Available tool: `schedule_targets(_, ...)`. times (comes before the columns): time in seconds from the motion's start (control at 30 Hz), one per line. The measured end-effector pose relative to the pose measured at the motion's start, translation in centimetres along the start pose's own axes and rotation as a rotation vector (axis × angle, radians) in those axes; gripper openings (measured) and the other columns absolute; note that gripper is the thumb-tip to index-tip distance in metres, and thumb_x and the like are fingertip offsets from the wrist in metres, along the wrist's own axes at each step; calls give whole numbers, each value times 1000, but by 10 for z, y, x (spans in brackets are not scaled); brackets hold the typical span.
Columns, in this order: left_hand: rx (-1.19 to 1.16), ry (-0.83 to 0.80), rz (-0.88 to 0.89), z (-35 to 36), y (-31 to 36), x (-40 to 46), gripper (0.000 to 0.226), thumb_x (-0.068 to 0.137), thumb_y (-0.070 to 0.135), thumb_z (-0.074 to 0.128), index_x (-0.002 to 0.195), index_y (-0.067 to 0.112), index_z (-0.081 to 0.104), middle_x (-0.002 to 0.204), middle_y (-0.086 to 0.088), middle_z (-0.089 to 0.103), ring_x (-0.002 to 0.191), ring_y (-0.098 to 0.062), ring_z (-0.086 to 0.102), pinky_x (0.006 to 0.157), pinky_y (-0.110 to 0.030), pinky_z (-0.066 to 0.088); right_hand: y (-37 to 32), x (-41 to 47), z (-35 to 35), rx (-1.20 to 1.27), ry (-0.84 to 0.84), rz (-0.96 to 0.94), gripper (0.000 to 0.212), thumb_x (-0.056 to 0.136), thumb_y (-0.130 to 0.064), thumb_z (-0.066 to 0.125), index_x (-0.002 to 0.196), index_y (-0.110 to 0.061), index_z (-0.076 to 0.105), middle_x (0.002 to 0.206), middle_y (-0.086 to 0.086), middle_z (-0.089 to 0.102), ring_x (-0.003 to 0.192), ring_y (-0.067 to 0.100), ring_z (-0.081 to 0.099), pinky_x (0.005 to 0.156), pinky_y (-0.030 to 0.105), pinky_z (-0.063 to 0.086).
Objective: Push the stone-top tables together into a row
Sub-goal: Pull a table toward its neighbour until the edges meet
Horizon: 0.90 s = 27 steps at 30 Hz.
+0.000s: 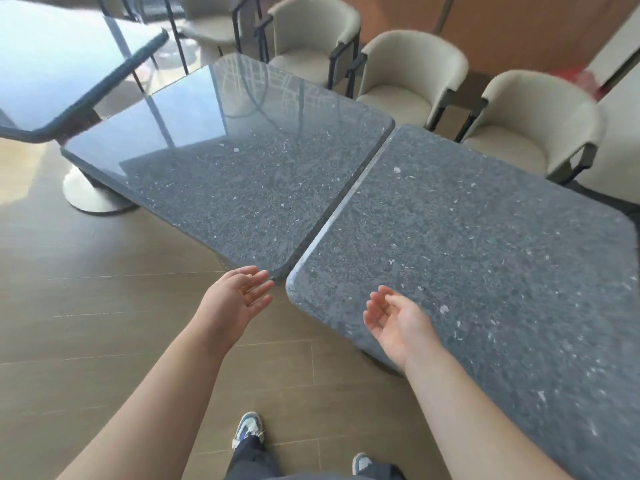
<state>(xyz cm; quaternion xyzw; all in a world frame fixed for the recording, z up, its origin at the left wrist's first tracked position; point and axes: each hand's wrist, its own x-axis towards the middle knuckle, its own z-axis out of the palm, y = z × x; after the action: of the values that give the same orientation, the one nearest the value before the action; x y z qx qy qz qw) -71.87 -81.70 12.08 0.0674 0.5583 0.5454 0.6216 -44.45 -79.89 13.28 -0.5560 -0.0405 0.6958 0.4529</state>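
1. Head view: two speckled grey stone-top tables fill the middle. The left table (242,161) lies toward 11 o'clock and the right table (485,271) toward 2 o'clock.
2. Their long facing edges run side by side from 6 toward 1 o'clock. Whether they touch cannot be told; at the near rounded corners a small wedge of floor shows between them.
3. A third table (52,64) sits at 10 o'clock, apart from the left table, with its dark edge tilted across the frame.
4. The left hand (235,299) hovers just beside the near corner of the left table, palm turned inward. Its fingers (258,285) are spread wide and hold nothing.
5. The right hand (394,320) hovers over the near corner of the right table, palm up. Its fingers (375,306) are loosely curled, open and empty.
6. Three cream armchairs (412,74) line the far side from 12 to 2 o'clock.
7. The wood-look floor (86,306) spreads at 8 o'clock; two sneakers (247,427) show at 6 o'clock.
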Motion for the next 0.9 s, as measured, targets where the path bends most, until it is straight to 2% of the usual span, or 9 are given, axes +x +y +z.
schedule_targets(0.3, -212, 218, 190, 44, -123, -139, 23, 101, 4, 41, 112, 8, 61, 110, -12, 72, 97, -26, 73, 77, -39, 57, -67, -32, -109, -322, -226, 58, 22, 99, -2, 39, 104, -9, 60, 77, 7, 65, 70, 19, 59, 67, 33, 51)
schedule_targets(0.6, -82, 390, 376, 62, -217, -289, 23, 101, 3, 42, 113, 11, 60, 106, -10, 74, 89, -21, 76, 74, -36, 58, -85, -98, -192, -487, -460, 23, 22, 100, -5, 41, 103, -8, 62, 80, 6, 66, 72, 20, 61, 72, 34, 53)
schedule_targets(0.9, -94, 382, 405, 114, -349, -412, 24, 101, 1, 40, 111, 12, 59, 104, -9, 73, 86, -19, 75, 75, -37, 57, -114, -171, -355, -508, -445, -23, 23, 99, -5, 41, 99, -10, 63, 78, 5, 67, 70, 18, 62, 70, 33, 52)
